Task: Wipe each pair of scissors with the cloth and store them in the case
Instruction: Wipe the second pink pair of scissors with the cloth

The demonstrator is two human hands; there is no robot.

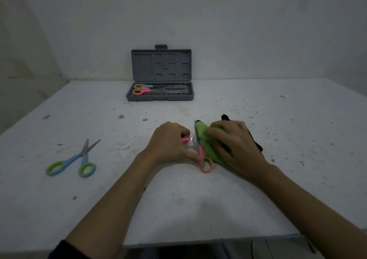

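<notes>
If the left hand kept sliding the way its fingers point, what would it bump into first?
Probably the green cloth under the right hand. The left hand, holding the pink scissors, points right at it.

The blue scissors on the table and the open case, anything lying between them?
No objects; the head view shows only bare, speckled table between the blue scissors and the case.

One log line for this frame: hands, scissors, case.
left hand: holds pink scissors | right hand: wiping with green cloth | case: open, two pairs inside | blue scissors: on table, waiting
</notes>
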